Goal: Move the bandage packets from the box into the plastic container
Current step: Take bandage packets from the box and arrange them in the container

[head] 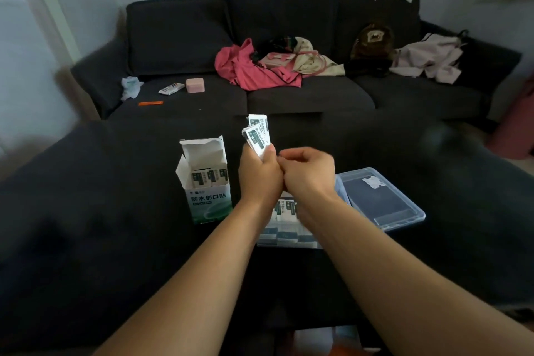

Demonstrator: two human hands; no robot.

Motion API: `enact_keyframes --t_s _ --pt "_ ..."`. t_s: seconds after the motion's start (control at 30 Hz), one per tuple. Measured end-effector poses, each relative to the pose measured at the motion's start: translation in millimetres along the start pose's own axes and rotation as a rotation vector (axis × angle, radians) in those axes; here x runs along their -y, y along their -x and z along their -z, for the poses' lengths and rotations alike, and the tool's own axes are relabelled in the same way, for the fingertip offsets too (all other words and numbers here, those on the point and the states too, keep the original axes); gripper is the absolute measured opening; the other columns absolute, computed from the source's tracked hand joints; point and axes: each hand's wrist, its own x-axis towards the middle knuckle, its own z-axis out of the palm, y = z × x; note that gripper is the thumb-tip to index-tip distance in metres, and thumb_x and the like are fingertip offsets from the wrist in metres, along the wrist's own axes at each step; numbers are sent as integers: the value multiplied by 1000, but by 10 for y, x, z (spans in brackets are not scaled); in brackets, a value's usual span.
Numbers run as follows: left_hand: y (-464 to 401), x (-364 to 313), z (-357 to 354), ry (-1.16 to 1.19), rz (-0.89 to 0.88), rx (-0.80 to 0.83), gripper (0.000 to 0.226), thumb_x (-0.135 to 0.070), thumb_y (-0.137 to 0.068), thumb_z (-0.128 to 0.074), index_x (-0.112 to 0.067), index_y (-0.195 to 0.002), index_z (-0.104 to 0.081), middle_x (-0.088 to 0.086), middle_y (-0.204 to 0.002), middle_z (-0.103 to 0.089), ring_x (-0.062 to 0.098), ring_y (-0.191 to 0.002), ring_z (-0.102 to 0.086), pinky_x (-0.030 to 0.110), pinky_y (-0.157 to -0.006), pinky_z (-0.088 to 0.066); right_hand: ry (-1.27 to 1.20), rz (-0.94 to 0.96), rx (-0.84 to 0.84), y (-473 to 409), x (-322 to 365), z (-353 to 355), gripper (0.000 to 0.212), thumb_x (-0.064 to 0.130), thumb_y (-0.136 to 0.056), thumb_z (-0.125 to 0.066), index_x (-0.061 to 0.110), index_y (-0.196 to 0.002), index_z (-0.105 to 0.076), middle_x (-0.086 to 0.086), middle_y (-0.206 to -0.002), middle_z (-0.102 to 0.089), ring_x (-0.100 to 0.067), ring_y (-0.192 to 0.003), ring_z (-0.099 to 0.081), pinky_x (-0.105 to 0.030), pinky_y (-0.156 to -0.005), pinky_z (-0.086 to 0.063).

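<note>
Pink clothes [254, 71] (sofa [179, 37]) beyond box [209, 196]

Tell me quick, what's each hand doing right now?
Left hand: grip closed on a few bandage packets, held up above the table.
Right hand: fingers curled beside the left; whether it pinches anything cannot be told.

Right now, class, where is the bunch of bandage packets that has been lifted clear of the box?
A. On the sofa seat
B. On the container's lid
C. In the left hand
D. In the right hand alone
C: the left hand grips the fanned bandage packets above the table, while the curled right hand sits beside it, apparently holding nothing itself.
</note>
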Motion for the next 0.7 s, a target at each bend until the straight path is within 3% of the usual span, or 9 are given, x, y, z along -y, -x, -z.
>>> enact_keyframes --t_s 0.07,0.13,0.2,0.27,0.33,0.4,0.53,0.6,0.7 --pt "7 3 4 -103 -82 37 10 -16 -104 -50 -13 -111 -57 -3 -88 -63 14 -74 -63 18 -49 -45 198 217 2 -80 66 137 34 30 -85 -77 21 -116 -67 4 -107 -69 -10 -94 -67 -30 -82 -59" --pt "30 -20 -6 -178 -114 217 17 -16 -105 -48 -12 -119 -56 1 -98 -66 11 -71 -68 20 -46 -53 207 346 121 -149 131 245 71 44 -81 -79 31 -142 -46 5 -136 -50 -8 -115 -55 -29 -90 -52" --pt "59 -45 -62 -166 -31 427 22 -17 -107 -43 -17 -126 -54 3 -120 -66 12 -84 -70 42 -58 -63 213 422 276 -214 146 304 88 43 -78 -82 41 -150 -32 4 -150 -35 -8 -126 -41 -33 -99 -46" --pt "84 -74 -105 -217 -7 443 22 -13 -107 -45 -17 -125 -56 4 -120 -66 9 -79 -70 34 -58 -63 265 521 261 -286 98 317 66 36 -84 -79 36 -142 -48 6 -142 -46 -7 -125 -47 -34 -104 -47" --pt "81 -84 -127 -222 -20 378 16 -11 -103 -55 -19 -116 -58 3 -103 -70 12 -70 -73 26 -49 -58 270 565 135 -368 67 343 31 25 -90 -74 26 -120 -67 8 -118 -63 -8 -107 -62 -37 -92 -57" --pt "49 -95 -97 -220 -1 336 13 -10 -97 -64 -17 -108 -59 6 -94 -71 15 -66 -73 24 -47 -55 284 590 94 -422 40 360 12 20 -93 -69 21 -105 -72 8 -99 -69 -7 -91 -68 -34 -80 -60" --pt "-26 -54 -75 -575 -110 288 7 -15 -94 -66 -18 -100 -64 1 -79 -68 16 -65 -69 26 -54 -53 460 666 191 -389 -22 328 23 23 -97 -63 18 -119 -68 4 -108 -70 -5 -94 -64 -21 -80 -56" --pt "-50 -18 -79 -745 -166 250 4 -16 -96 -63 -18 -93 -64 -5 -74 -61 11 -66 -61 23 -58 -49 515 684 179 -353 -62 263 15 24 -98 -61 15 -107 -70 3 -98 -69 -8 -87 -64 -23 -75 -53" --pt "-68 49 -97 -812 -216 223 3 -16 -95 -63 -18 -93 -64 -10 -72 -54 5 -64 -51 17 -55 -36 542 689 104 -331 -88 182 16 25 -100 -58 15 -92 -68 5 -84 -65 -6 -74 -59 -22 -66 -47"
